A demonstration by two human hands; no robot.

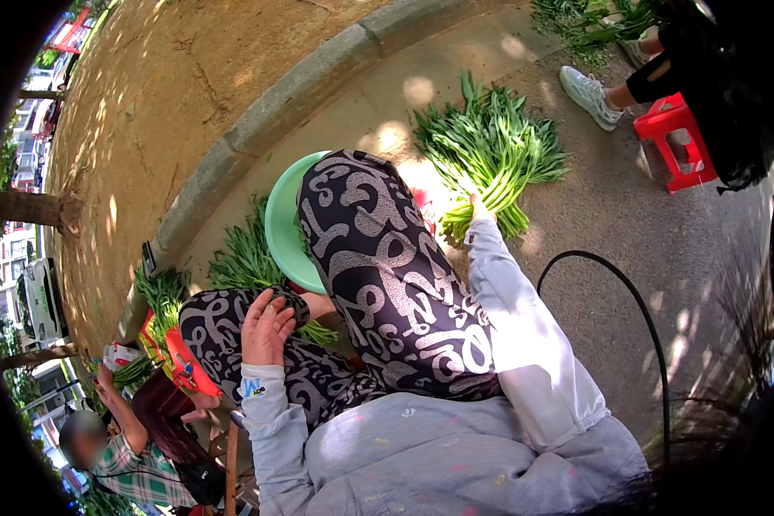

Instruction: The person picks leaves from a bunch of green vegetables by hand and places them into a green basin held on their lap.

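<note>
A large bunch of long-stemmed leafy greens, which look like water spinach, lies fanned out on the pavement beyond my right knee. My right hand is at its pale stems and appears to grip some of them; the fingers are partly hidden there. Over my left knee, my left hand is raised with its fingers loosely bent and slightly apart, holding nothing. A light green plastic basin stands just past my legs, partly covered by my right knee, with some green leaves inside. More greens lie to the left of the basin.
A stone kerb curves beyond the basin, with bare soil behind it. At lower left sits another person holding greens, beside a red container. A second person's shoe and a red plastic stool are at upper right. A black hose or cable arcs over the pavement.
</note>
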